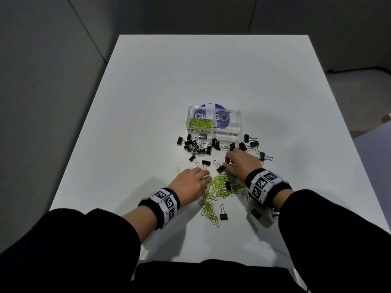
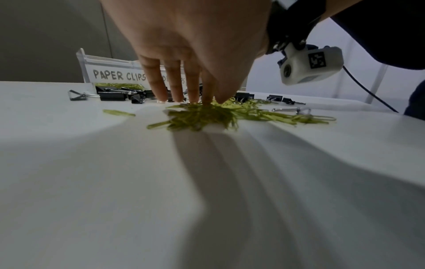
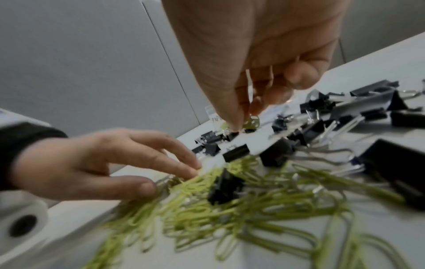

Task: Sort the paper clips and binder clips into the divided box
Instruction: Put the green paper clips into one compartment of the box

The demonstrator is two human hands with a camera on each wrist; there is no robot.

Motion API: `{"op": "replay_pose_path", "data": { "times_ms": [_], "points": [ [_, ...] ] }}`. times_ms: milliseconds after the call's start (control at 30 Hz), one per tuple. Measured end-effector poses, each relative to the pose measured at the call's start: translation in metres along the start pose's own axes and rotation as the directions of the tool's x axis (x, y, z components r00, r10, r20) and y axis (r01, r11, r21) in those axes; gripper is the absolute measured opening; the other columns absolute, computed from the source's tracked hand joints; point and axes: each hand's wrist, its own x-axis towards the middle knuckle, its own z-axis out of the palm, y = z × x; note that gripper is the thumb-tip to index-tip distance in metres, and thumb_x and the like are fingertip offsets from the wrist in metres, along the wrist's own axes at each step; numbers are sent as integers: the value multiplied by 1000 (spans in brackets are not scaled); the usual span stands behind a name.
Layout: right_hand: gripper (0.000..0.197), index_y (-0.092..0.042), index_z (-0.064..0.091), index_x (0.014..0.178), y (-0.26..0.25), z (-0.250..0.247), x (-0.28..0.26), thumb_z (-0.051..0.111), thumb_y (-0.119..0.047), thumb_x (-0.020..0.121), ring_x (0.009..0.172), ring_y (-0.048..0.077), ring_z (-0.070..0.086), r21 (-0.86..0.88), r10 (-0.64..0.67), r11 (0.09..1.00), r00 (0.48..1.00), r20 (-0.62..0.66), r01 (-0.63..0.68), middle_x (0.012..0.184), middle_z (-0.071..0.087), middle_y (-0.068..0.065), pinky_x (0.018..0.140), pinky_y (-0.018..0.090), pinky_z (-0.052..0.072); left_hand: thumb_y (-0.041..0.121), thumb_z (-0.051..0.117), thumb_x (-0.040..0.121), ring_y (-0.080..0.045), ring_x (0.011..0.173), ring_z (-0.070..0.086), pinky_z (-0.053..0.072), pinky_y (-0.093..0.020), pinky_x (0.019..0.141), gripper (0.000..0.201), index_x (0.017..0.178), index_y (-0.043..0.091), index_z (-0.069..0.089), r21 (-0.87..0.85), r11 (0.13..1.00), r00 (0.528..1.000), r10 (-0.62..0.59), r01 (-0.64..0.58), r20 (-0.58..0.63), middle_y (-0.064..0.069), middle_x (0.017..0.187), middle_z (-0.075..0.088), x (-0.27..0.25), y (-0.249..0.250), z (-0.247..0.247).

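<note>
A clear divided box (image 1: 214,132) stands mid-table; its "PAPER CLIPS" half holds green paper clips (image 1: 201,122), and its "BINDER CLIPS" half looks bare. Black binder clips (image 1: 196,146) lie scattered in front of the box. Nearer me is a pile of green paper clips (image 1: 222,187) with a binder clip (image 1: 228,185) on it. My left hand (image 1: 203,176) has straight fingers (image 2: 193,91) whose tips touch the left side of the pile (image 2: 202,116). My right hand (image 1: 227,163) hovers just beyond the pile, with thumb and forefinger pinching a green paper clip (image 3: 252,121).
The white table (image 1: 169,81) stretches away beyond the box, with its edges against grey walls. One binder clip (image 1: 223,213) and one stray paper clip (image 1: 178,170) lie apart from the pile. The right wrist's white camera (image 2: 310,67) hangs just above the table.
</note>
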Motion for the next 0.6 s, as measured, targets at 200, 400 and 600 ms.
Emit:
{"op": "replay_pose_path", "data": {
  "times_ms": [200,400,600],
  "points": [
    [20,-12,58,100,-5,11,-46,52,-29,91,90,16,59,30,-234,972,965,119,232,102,63,3,77,24,51,28,53,81,-15,86,70,57,-25,62,29,102,19,70,0,1000,999,-18,18,-43,2,99,73,-13,-7,3],
    [36,-15,48,120,0,19,-53,57,-29,87,103,22,55,-86,-136,985,982,131,148,116,54,5,78,33,50,45,43,92,-25,133,39,39,-39,103,58,142,16,34,-63,995,976,-68,83,206,-7,147,38,-13,6,-1],
    [28,-13,48,117,-4,24,-53,50,-25,92,100,26,57,-148,-137,977,983,125,155,116,54,7,77,38,52,49,49,89,-26,132,37,38,-39,103,65,143,19,30,-35,998,983,-47,54,178,-7,148,35,-23,12,4]
  ]
}}
